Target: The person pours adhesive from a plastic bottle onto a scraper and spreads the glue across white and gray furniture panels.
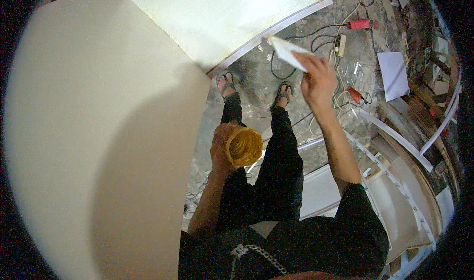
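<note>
My left hand (221, 144) grips an open-topped, yellow-brown container (254, 139) from its left side, in front of my legs. Its inner wall looks coated and uneven; I cannot make out what lies at the bottom. My right hand (318, 80) is closed on a thin, flat white piece (285, 52), slightly blurred. The piece's narrow tip points up and left, near the edge of a large white panel (227, 21). Whether the tip touches that edge cannot be told.
A broad beige panel (94, 82) fills the left side and meets the white panel. Cables and a red tool (359, 24) lie on the rough floor beyond my right hand. White strips (395, 134), a white sheet (393, 76) and wood scraps are at the right.
</note>
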Motion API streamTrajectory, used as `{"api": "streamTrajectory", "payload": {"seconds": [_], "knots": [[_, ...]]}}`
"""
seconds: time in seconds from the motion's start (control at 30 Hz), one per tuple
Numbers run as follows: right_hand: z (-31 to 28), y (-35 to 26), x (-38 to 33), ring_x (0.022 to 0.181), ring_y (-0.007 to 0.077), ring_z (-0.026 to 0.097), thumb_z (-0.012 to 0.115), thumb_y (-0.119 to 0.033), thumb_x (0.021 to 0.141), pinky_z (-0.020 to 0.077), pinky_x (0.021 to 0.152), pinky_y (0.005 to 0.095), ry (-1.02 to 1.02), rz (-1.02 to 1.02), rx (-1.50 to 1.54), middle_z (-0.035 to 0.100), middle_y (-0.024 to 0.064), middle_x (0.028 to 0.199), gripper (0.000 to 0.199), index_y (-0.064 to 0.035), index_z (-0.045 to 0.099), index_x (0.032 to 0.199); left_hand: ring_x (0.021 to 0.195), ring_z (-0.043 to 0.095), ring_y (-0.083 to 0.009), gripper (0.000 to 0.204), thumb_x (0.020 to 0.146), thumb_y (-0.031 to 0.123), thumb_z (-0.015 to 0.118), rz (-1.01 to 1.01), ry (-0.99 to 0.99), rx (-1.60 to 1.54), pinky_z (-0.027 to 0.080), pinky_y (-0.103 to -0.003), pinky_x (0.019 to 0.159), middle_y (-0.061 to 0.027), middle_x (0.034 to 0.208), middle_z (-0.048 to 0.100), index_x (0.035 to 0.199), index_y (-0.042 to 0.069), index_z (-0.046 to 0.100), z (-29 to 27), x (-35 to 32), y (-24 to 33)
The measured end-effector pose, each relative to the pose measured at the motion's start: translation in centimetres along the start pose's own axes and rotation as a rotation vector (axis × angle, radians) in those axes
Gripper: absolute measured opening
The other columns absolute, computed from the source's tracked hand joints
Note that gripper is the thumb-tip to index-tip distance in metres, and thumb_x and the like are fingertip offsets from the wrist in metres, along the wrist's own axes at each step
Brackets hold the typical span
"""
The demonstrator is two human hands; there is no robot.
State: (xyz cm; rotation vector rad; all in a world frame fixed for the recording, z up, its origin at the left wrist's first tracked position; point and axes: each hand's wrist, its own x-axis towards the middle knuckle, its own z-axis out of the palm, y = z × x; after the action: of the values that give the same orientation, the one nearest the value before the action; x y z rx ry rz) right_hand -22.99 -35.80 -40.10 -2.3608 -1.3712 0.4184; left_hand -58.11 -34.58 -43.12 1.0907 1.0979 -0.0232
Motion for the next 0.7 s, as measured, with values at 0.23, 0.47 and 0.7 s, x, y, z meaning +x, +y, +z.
{"api": "streamTrajectory", "payload": {"seconds": [0.23, 0.47, 0.7], "knots": [[1.4, -2.0, 2.2, 0.113, 0.0299, 0.061, 0.059, -0.003, 0.077, 0.0509, 0.096, 0.0434, -0.094, 0.012, -0.124, 0.067, 0.0059, 0.123, 0.054, -0.0198, 0.065, 0.128, 0.120, 0.056, -0.0357, 0.084, 0.057, 0.023, 0.094, -0.041, 0.004, -0.046, 0.041, -0.052, 0.108, -0.0120, 0.124, 0.062, 0.129, 0.008, 0.054, -0.8, 0.0, -2.3], [2.9, -4.8, -0.7, 0.115, 0.0255, 0.062, 0.062, 0.000, 0.072, 0.0486, 0.099, 0.0456, -0.325, -0.220, -0.169, 0.067, 0.0032, 0.124, 0.059, -0.0206, 0.065, 0.127, 0.124, 0.053, -0.0396, 0.098, 0.056, 0.023, 0.094, 0.255, -0.002, 0.204, 0.040, -0.053, 0.109, -0.0155, 0.129, 0.059, 0.140, 0.005, 0.046, -0.2, -0.3, -2.0], [-1.8, 4.0, 0.7, 0.124, 0.0260, 0.057, 0.057, -0.001, 0.080, 0.0398, 0.109, 0.0479, -0.159, -0.159, -0.289, 0.062, -0.0018, 0.136, 0.067, -0.0305, 0.056, 0.140, 0.123, 0.053, -0.0409, 0.097, 0.058, 0.025, 0.092, 0.266, -0.086, 0.357, 0.041, -0.054, 0.108, -0.0177, 0.130, 0.058, 0.140, 0.003, 0.045, -0.6, -0.3, -4.5]]}}
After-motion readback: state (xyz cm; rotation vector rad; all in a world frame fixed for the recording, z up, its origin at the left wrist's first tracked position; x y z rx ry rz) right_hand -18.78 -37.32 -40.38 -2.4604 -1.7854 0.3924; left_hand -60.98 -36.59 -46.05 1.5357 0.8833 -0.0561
